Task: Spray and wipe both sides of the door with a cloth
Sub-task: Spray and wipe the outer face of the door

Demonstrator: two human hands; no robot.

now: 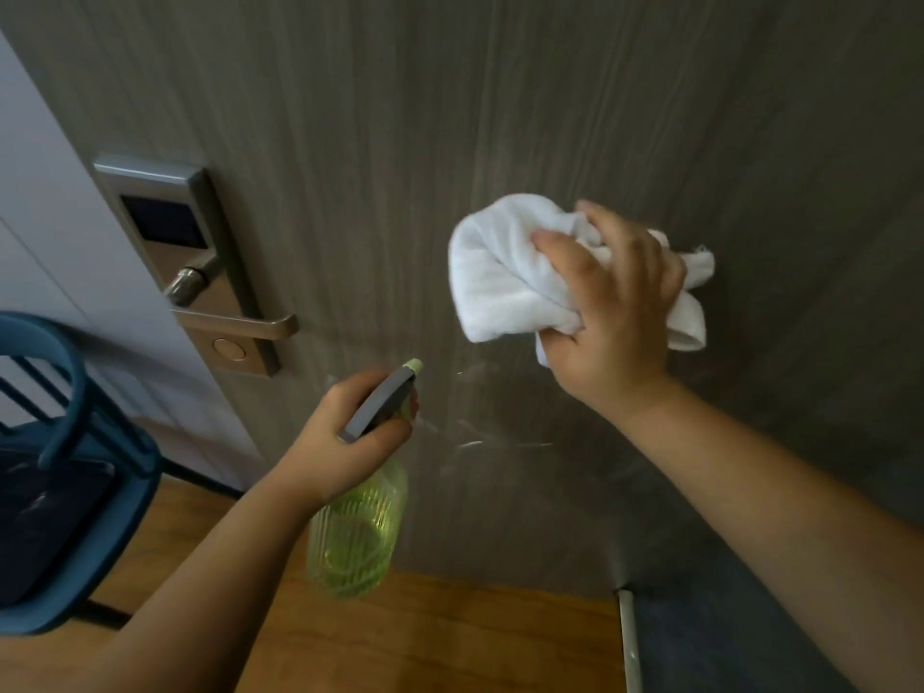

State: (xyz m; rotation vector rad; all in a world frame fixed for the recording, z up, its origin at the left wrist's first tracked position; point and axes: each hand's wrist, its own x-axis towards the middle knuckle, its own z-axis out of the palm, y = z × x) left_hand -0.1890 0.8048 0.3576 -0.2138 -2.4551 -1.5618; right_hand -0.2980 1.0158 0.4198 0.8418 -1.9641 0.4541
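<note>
The left hand (345, 437) grips the green spray bottle (357, 532), aimed at the door (400, 142). The right hand (615, 312) clutches the white cloth (500, 272). Spraying looks underway; next, rub the wet patch.

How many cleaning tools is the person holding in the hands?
2. The white cloth is gripped by the right hand against the door; the green spray bottle is in the left hand, lower down.

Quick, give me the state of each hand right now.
Left hand: closed, gripping the green spray bottle by its head.
Right hand: closed, holding the white cloth at the door.
</note>
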